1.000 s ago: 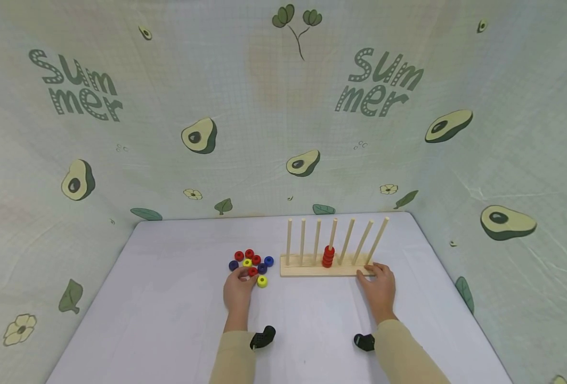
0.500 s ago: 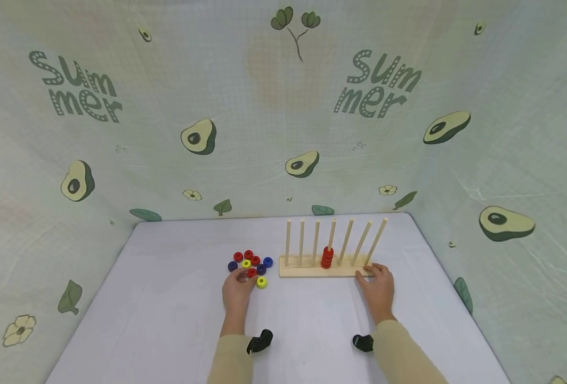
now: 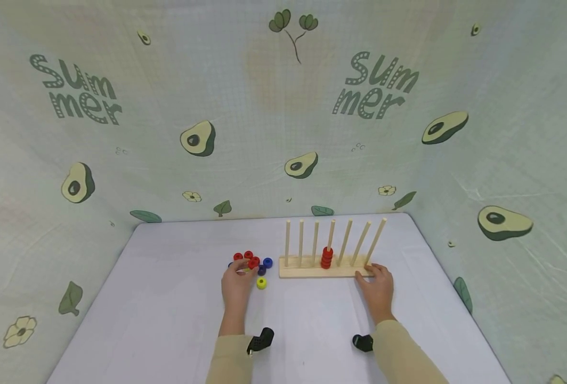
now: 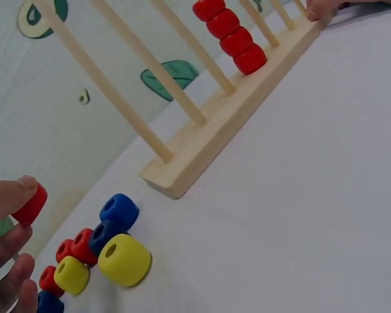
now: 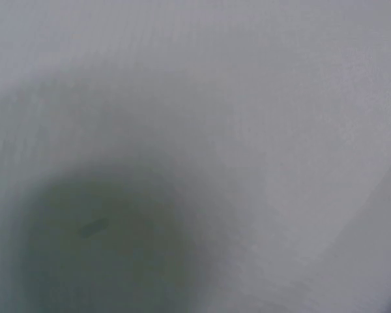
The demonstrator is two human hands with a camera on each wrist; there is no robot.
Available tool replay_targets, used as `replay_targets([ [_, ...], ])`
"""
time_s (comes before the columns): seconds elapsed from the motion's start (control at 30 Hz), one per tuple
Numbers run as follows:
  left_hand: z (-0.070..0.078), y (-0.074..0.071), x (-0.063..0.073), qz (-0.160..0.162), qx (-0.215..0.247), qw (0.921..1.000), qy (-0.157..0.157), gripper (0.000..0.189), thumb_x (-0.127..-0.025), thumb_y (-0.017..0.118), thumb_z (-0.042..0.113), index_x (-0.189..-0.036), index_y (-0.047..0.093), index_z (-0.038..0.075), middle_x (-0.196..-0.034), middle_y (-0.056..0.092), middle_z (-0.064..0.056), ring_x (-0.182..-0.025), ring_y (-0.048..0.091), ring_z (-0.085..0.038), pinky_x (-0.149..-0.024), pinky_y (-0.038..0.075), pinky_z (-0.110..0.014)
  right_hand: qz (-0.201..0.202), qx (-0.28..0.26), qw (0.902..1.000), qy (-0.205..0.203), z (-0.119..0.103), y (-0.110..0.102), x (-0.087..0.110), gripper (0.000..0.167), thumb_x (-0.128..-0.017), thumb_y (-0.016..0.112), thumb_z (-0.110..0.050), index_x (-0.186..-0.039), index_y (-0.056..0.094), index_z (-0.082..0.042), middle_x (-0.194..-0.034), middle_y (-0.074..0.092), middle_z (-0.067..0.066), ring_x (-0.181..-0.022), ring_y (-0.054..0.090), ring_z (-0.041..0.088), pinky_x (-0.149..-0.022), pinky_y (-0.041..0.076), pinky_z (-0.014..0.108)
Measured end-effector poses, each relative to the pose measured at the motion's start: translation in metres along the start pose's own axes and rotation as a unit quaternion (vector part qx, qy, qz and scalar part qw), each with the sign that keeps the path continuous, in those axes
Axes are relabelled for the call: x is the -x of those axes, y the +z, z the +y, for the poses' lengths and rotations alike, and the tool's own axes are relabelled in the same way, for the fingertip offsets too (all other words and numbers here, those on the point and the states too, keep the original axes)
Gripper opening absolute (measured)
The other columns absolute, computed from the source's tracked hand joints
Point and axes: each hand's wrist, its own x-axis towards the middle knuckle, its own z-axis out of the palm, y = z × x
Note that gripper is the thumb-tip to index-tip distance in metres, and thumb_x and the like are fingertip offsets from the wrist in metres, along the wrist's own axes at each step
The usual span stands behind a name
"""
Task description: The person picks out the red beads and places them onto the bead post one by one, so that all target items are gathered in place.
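My left hand (image 3: 236, 282) pinches a red bead (image 4: 31, 205) between thumb and finger, lifted over the loose beads on the table. Below it lie a yellow bead (image 4: 125, 260), a dark blue bead (image 4: 106, 235), a brighter blue bead (image 4: 120, 210) and several red ones, partly hidden by the hand in the head view. To the right stands a wooden peg rack (image 3: 302, 272) with a row of upright pegs. Several red beads (image 3: 327, 258) are stacked on its middle peg. My right hand (image 3: 378, 288) grips the right end of the rack's base, thumb at the front edge.
The white-covered table (image 3: 168, 298) reaches back to a hanging cloth (image 3: 245, 181) printed with avocados and leaves. Black wrist devices sit at both sleeves. The right wrist view shows pale cloth and a dark blur.
My left hand has lifted the red bead up from the pile, moving slightly away from me. My right hand keeps its hold on the rack.
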Motion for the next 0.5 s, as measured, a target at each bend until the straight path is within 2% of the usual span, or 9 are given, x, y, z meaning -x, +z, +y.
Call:
replay_targets([
  [0.23,0.017,-0.002,0.006,-0.011,0.011,0.9999,0.006,0.035,-0.080,0.082,0.022,-0.112,0.071,0.010,-0.100,0.067,-0.007,-0.086,0.058,-0.023,-0.069,0.050,-0.033,-0.006,0.009,0.9999,0.003,0.000,0.000,0.000,0.036,-0.077,0.080,-0.010,-0.103,0.068,0.011,-0.115,0.057,0.028,-0.111,0.047,0.045,-0.098,0.034,0.051],
  [0.5,0.040,-0.002,0.014,-0.030,0.035,0.9982,0.039,0.035,-0.078,0.084,0.019,-0.110,0.072,0.014,-0.098,0.067,-0.007,-0.081,0.056,-0.020,-0.062,0.050,-0.027,0.009,0.003,0.9999,-0.009,0.001,0.001,-0.001,0.037,-0.076,0.083,-0.014,-0.100,0.070,0.010,-0.112,0.060,0.029,-0.106,0.050,0.046,-0.096,0.035,0.050],
])
